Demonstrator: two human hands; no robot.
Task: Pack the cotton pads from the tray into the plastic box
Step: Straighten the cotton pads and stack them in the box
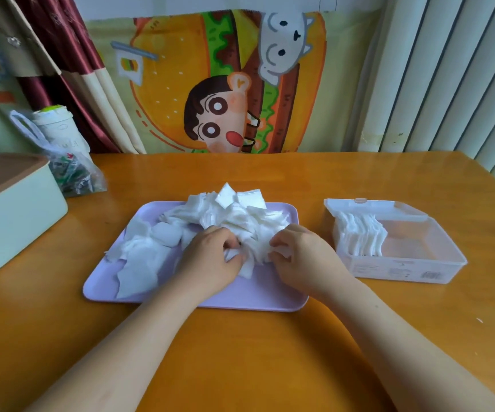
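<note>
While the cotton pads [234, 215] lie heaped loosely on the lilac tray [180, 303], the left hand [210, 260] and the right hand [305, 257] meet at the pile's near edge, fingers of both curled and pinching pads. Right of the tray and apart from it, the clear plastic box [412, 263] stands open on the wooden table [240, 352] — packed pads [359, 237] upright at its left end.

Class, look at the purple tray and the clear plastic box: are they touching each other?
Apart. The head view shows a strip of bare table between the tray's right edge and the box's left wall.
</note>
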